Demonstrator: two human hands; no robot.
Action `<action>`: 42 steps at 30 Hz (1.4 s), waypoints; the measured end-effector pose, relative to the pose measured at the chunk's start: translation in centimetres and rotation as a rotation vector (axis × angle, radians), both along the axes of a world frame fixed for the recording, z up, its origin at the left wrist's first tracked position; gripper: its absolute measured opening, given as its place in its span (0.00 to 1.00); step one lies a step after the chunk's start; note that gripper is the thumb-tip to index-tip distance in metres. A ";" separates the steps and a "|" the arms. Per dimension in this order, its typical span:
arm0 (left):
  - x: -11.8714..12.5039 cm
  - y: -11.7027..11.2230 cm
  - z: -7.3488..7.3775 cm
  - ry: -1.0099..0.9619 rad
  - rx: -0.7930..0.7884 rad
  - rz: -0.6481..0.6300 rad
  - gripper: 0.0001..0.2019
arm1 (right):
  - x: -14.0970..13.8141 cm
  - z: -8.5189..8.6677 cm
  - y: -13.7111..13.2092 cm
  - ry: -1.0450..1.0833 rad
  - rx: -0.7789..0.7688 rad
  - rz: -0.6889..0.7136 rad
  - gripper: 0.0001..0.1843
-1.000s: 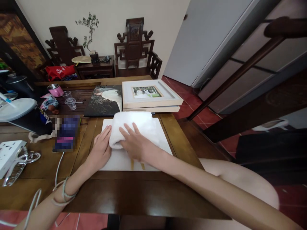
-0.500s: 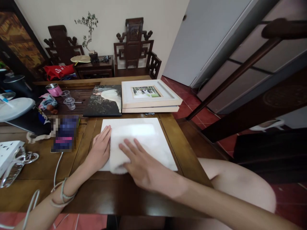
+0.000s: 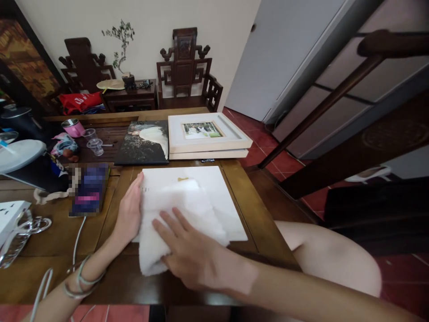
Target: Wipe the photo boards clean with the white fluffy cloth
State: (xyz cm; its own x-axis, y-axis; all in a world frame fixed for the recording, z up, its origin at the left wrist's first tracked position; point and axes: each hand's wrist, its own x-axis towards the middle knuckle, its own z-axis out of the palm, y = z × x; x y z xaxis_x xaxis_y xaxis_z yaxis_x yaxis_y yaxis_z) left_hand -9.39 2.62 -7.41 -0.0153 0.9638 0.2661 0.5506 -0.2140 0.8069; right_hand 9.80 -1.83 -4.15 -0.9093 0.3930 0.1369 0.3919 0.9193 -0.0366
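Observation:
A glossy white panel (image 3: 228, 197) lies flat on the wooden table, with a small gold mark near its far edge and dark print by its left side. On it is a thick white cloth (image 3: 152, 241), fluffy and folded, hanging over the panel's near edge. My right hand (image 3: 187, 250) presses on the cloth, fingers spread and flat; its thumb is partly hidden. My left hand (image 3: 130, 208) rests along the panel's left edge with its fingers stretched out, their undersides hidden.
Behind the panel lie a dark photo board (image 3: 144, 141) and stacked pale picture frames (image 3: 208, 145). At left are a phone (image 3: 89, 190) with a cable, a large lidded cup (image 3: 30, 165), a power strip (image 3: 13, 214) and a clear hair claw (image 3: 20, 237). A wooden chair (image 3: 335, 156) stands at right.
My right hand and the cloth have slid toward me and to the left, baring the gold mark. My left hand has shifted slightly left to the panel's edge.

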 end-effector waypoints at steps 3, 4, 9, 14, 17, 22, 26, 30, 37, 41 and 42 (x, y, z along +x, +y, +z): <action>0.4 -0.3 -0.2 0.118 -0.016 -0.092 0.28 | 1.6 0.5 0.9 0.002 -0.113 -0.071 0.12; 0.5 -0.4 -0.3 0.149 -0.023 -0.114 0.28 | 1.8 0.8 1.7 0.000 -0.148 -0.104 0.13; 0.5 -0.3 -0.6 0.238 0.018 -0.132 0.25 | 0.2 2.3 7.1 0.020 -0.268 -0.298 0.21; 0.9 -0.2 -0.1 0.354 0.072 -0.178 0.20 | -2.8 3.4 10.4 0.085 -0.321 -0.295 0.19; 0.8 -0.2 -0.1 0.376 0.073 -0.180 0.19 | -2.9 3.8 11.1 0.119 -0.369 -0.271 0.17; 0.3 -0.1 -1.2 0.401 0.112 -0.147 0.22 | 1.9 3.7 11.4 0.170 -0.408 -0.341 0.23; 0.2 -0.1 -1.6 0.401 0.116 -0.144 0.22 | 7.1 2.9 11.0 0.228 -0.346 -0.426 0.26; 0.4 -0.2 -1.4 0.409 0.097 -0.144 0.23 | 9.5 1.4 7.7 0.165 -0.253 -0.412 0.26; 0.5 -0.3 -1.0 0.445 0.034 -0.169 0.25 | 10.4 -1.6 -1.5 0.243 -0.096 -0.231 0.17; 0.4 -0.3 -1.2 0.469 0.034 -0.179 0.26 | 10.9 -1.6 0.1 0.210 -0.134 -0.232 0.16; 0.4 -0.3 -1.2 0.473 0.037 -0.182 0.26 | 10.9 -1.5 1.3 0.184 -0.133 -0.245 0.17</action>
State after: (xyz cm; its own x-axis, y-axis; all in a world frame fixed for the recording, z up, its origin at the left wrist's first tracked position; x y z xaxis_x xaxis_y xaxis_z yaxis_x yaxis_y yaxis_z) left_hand -9.04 2.32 -8.65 0.2823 0.9295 0.2375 0.8050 -0.3641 0.4683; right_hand 20.74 -0.55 -5.69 -0.7501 0.6225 0.2231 0.5764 0.7809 -0.2407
